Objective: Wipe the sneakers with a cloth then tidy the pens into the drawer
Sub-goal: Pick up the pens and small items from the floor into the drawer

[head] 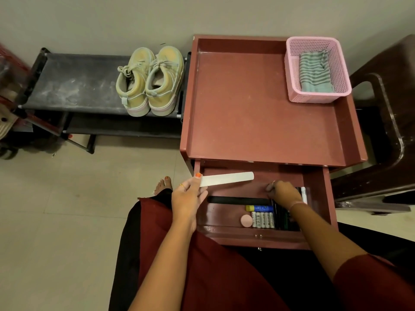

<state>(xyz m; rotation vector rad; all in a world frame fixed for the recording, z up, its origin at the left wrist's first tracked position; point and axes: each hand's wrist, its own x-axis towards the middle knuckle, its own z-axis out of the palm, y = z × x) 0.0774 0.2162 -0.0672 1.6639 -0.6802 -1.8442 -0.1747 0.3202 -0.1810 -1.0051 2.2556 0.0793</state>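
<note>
Head view, listed left to right. Black shoe rack point(74, 86): against the wall, carrying the pair of yellow-green sneakers point(150, 80) at its right end, heels toward the camera. Left hand point(188, 196): over the drawer's left edge, thumb and fingers pinching one end of a flat white strip point(226, 178), which extends rightward above the drawer. Red-brown side table point(265, 104): beside the rack. Open drawer point(265, 234): pulled out below the tabletop, holding a black bar, a yellow-and-blue stick point(259, 208), a round pink disc point(246, 220), a row of batteries point(263, 219) and dark pens point(285, 218). Right hand point(284, 194): inside the drawer, fingers curled down over the pens at its right side; whether it grips any cannot be told. Pink basket point(317, 68): tabletop's far right corner, with the striped cloth point(315, 71) folded inside.
</note>
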